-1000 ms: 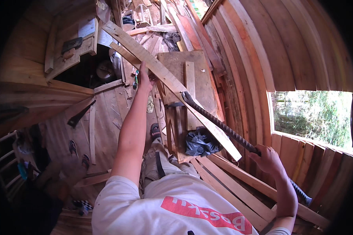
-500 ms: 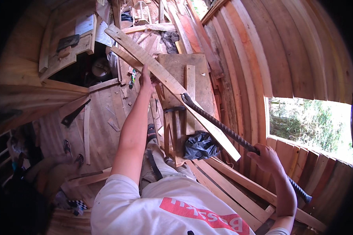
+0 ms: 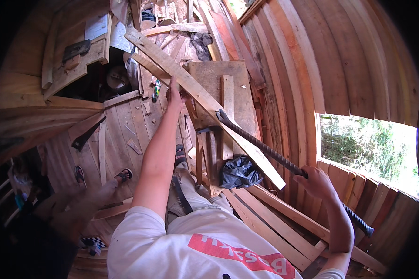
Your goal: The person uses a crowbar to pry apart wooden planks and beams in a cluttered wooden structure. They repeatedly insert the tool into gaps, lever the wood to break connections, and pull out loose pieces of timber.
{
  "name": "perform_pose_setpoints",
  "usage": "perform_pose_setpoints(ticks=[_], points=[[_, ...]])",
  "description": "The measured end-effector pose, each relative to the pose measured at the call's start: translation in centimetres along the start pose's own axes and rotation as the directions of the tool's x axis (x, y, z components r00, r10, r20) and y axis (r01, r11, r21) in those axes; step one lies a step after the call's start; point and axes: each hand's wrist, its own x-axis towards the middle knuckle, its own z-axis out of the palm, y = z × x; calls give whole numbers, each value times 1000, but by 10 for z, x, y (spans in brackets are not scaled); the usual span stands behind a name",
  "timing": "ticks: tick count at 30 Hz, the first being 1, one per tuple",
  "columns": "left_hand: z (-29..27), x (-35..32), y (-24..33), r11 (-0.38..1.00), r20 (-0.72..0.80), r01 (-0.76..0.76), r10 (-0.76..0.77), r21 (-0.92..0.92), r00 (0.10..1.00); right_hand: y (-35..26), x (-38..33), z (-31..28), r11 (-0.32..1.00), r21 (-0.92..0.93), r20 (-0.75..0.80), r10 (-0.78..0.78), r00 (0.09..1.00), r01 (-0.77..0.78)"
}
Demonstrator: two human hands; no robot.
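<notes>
A long pale plank [image 3: 195, 90] slants across the middle, with a shorter batten [image 3: 146, 66] beside its far end. My left hand [image 3: 173, 97] is closed at the plank's edge, near the batten; its fingertips are partly hidden behind the wood. In my right hand [image 3: 315, 183] is a dark, ribbed pry bar [image 3: 260, 145], held with the fingers wrapped round it. The bar's bent tip rests at the plank's surface, and its other end sticks out past my hand at the lower right.
Beneath the plank stands a wooden bench [image 3: 205, 69] with a short board [image 3: 228, 111] on it. A black plastic bag [image 3: 239, 172] lies against its near side. Loose boards [image 3: 270, 223] lie at the right. Another person's sandalled foot [image 3: 124, 175] is at the left.
The other person's foot at the left has shifted to the right. My right hand and the bar's near end have moved slightly; the plank stays nearly in place.
</notes>
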Motion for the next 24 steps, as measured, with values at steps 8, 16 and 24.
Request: perform_pose_setpoints(ticks=[8,16,24], points=[[-4,11,0,999,85,32,-29,-30,996,2,6,2,998,60,8,23,1000,-23],[-20,14,-35,997,-88,-51,56,61,995,15,22,10,998,59,14,-24,1000,24],[17,-159,-170,237,256,-295,180,926,950,55,36,6,979,183,34,-96,995,88]])
